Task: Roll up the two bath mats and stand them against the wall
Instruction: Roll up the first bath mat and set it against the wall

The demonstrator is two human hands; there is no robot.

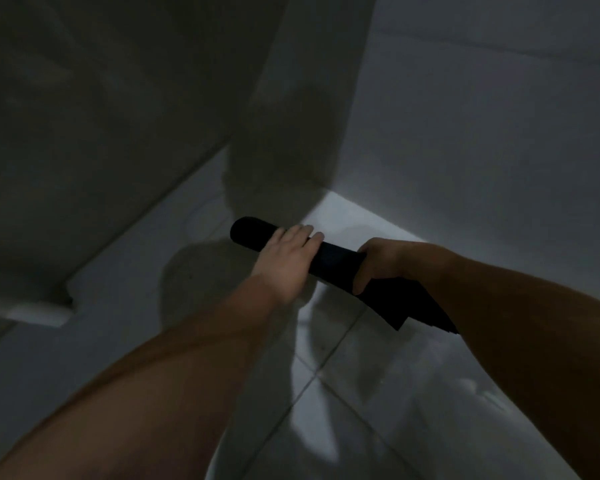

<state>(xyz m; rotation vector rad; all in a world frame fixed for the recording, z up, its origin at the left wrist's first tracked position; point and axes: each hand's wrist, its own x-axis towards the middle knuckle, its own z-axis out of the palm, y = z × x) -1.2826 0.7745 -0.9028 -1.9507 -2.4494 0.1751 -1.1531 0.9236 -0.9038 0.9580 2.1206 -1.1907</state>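
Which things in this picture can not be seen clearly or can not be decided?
- Second mat: none appears in the head view; it may lie outside the frame.
- Rolled dark mat: its right end is covered by the right hand and forearm; its texture is lost in the dim light.
- Left hand: lies over the roll, its palm side hidden.
- Wall: dark and blurred, surface details unreadable.
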